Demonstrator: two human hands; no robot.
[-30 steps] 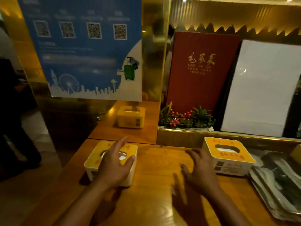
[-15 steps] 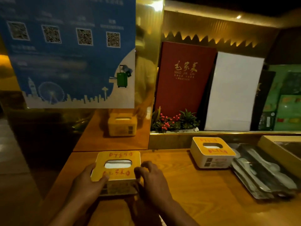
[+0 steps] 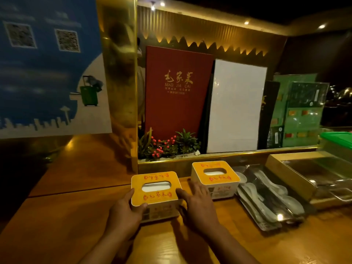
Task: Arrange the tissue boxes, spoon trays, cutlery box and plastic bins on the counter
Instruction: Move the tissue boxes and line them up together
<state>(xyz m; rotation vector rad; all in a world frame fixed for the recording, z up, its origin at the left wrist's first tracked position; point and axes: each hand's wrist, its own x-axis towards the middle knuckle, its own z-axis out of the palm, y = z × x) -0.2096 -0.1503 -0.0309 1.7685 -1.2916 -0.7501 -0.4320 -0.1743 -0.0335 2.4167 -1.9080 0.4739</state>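
Both hands on it: left hand (image 3: 124,210) and right hand (image 3: 198,208) clamp the near tissue box (image 3: 155,193) from either side, fingers (image 3: 182,193) curled against its walls, on the glossy wooden surface (image 3: 57,225). Second tissue box (image 3: 215,178) just beyond (two in all). Right, one spoon tray (image 3: 266,201), one cutlery box (image 3: 297,176), one green-lidded bin (image 3: 339,140). Dim, gold-lit room; red menu (image 3: 177,92) behind.

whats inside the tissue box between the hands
Through the oval slot in the tissue box held between the left hand and right hand, white tissue shows. How much is left cannot be seen; the yellow lid and walls cover the rest.
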